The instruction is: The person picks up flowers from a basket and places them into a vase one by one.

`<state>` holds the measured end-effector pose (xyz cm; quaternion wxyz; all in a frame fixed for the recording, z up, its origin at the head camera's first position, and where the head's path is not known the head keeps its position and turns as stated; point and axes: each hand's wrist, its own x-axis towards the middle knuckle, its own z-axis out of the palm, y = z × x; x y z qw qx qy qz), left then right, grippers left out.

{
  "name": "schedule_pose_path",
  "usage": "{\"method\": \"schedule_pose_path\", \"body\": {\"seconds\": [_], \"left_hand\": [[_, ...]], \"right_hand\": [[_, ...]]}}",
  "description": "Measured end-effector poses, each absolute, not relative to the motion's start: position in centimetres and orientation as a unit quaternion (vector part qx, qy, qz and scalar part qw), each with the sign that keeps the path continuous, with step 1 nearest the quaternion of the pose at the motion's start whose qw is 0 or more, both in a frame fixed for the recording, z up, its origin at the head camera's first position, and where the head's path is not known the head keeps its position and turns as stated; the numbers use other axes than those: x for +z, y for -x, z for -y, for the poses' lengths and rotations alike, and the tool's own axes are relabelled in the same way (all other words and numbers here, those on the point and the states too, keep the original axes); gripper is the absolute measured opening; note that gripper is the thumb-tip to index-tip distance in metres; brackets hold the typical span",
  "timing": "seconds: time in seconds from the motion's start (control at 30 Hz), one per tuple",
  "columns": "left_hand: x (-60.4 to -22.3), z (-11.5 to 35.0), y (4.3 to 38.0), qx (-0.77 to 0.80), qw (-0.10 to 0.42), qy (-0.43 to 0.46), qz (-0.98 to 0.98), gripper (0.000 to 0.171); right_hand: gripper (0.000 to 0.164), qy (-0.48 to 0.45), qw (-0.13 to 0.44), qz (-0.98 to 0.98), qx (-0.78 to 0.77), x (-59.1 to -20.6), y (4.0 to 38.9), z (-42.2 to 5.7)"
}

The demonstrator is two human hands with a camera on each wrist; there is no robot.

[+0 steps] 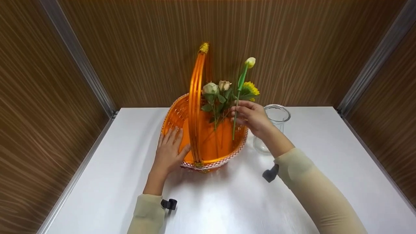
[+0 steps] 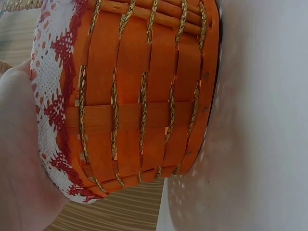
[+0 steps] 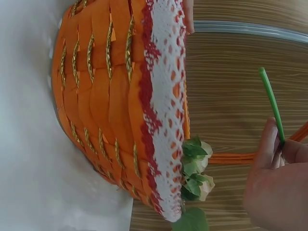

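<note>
An orange woven basket [image 1: 208,139] with a tall arched handle [image 1: 196,97] and red-and-white lace trim stands on the table. Across its left rim lies my left hand [image 1: 169,151], fingers stretched out over the inside; in the left wrist view the palm is against the lace [image 2: 55,115]. My right hand [image 1: 252,115] pinches the green stem of a white tulip [image 1: 250,62] above the basket's right side, bloom up. The stem's lower end [image 3: 269,91] points free in the right wrist view. Two pale roses [image 1: 211,88] and a yellow flower [image 1: 250,89] lean at the basket's back right.
Just right of the basket is a clear glass vase [image 1: 277,113], partly hidden behind my right forearm. Wood-grain panels [image 1: 146,48] close off the back and sides of the white table [image 1: 227,201]. The handle rises high between my two hands.
</note>
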<state>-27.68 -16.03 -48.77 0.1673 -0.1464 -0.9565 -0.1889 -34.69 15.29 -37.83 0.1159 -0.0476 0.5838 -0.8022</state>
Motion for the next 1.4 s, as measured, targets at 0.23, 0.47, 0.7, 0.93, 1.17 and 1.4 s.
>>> {"method": "schedule_pose_path", "body": {"seconds": [0.23,0.47,0.7,0.93,1.17,1.4], "left_hand": [[-48.6,15.9,27.8,-0.188,0.174,0.152,0.955,0.074],[-48.9,15.6,28.1,-0.189,0.169,0.145,0.956,0.074],[-49.2,15.4,28.2,-0.188,0.164,0.150,0.957,0.074],[-49.6,15.5,28.7,-0.192,0.169,0.154,0.954,0.073],[-50.2,15.4,29.2,-0.195,0.169,0.153,0.954,0.073],[-50.6,15.3,29.4,-0.201,0.172,0.152,0.952,0.073]], "right_hand": [[0.033,0.056,0.096,-0.589,-0.801,-36.6,34.4,-17.2],[0.027,0.055,0.080,-0.586,-0.804,-35.7,34.2,-19.2],[0.026,0.043,0.067,-0.582,-0.809,-35.2,34.0,-21.3],[0.029,0.024,0.054,-0.591,-0.804,-35.0,34.1,-23.1],[0.022,0.016,0.032,-0.590,-0.807,-35.5,34.6,-24.6],[0.021,0.012,-0.003,-0.585,-0.811,-35.6,35.6,-26.2]]}}
